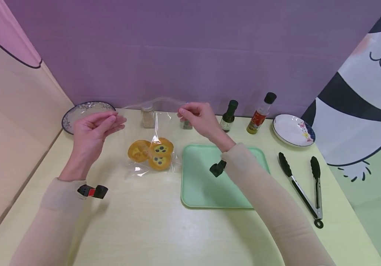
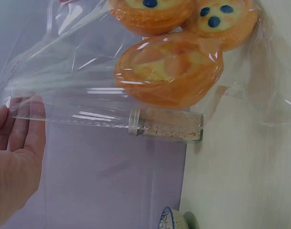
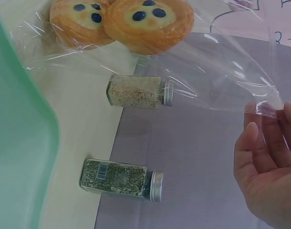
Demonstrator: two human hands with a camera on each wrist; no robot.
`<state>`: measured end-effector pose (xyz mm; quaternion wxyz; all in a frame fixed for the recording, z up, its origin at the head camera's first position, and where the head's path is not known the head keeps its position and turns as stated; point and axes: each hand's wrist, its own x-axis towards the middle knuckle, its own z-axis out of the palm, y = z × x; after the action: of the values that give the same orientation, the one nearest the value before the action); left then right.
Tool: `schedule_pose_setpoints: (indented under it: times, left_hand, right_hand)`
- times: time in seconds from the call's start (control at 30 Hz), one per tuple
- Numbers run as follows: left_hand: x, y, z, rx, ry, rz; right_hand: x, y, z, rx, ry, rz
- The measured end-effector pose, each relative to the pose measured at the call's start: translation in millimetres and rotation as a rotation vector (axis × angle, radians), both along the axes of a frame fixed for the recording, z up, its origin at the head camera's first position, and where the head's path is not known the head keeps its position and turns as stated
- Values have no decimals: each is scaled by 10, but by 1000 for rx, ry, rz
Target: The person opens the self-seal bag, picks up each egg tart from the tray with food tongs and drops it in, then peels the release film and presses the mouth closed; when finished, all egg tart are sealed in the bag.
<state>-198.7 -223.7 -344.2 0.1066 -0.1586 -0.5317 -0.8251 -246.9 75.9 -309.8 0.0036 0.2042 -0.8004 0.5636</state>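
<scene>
A clear plastic bag (image 1: 163, 123) holds three round golden pastries (image 1: 159, 157), two of them topped with dark berries. My left hand (image 1: 92, 135) pinches one upper corner of the bag between thumb and fingers. At the opposite corner, my right hand (image 1: 201, 120) pinches the film the same way. Between the hands the bag's mouth stretches wide, and the pastries sit together in its lower part. Both wrist views show the film drawn taut from the pinching fingers, with a pastry (image 2: 169, 69) in the left one and a berry pastry (image 3: 147, 21) in the right.
A green tray (image 1: 197, 203) lies right of the bag, under my right forearm. Behind stand a spice jar (image 1: 148, 118), a herb jar (image 3: 116, 177), a dark bottle (image 1: 227, 118) and a red-labelled bottle (image 1: 258, 117). Plates (image 1: 293, 129) and black-tipped tongs (image 1: 318, 195) are at right; another plate (image 1: 72, 120) is far left.
</scene>
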Motion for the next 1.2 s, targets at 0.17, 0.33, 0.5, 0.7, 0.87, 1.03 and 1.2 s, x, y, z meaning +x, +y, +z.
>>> schedule_pose_setpoints:
  times: [0.17, 0.33, 0.5, 0.7, 0.87, 1.03, 1.2]
  left_hand:
    - [4, -4, 35, -30, -5, -26]
    - [0, -5, 77, -91, -29, -49]
    - [-7, -3, 104, -152, -27, -63]
    - [-29, -7, 105, -141, -5, -77]
    - [-48, 25, 136, -157, -28, -53]
    - [-66, 48, 157, -146, -36, -46]
    - [-79, 56, 164, -129, -33, -43]
  right_hand:
    - [-20, 6, -10, 10, -9, -20]
    - [-72, 4, -2, 23, -8, -35]
    - [-132, -19, -6, 38, -38, -50]
    - [-182, -52, -12, 57, -30, -54]
    - [-248, -67, -9, 74, -14, -48]
    - [-290, -94, 0, 119, -1, -82]
    - [-308, -108, -5, 184, 30, -134]
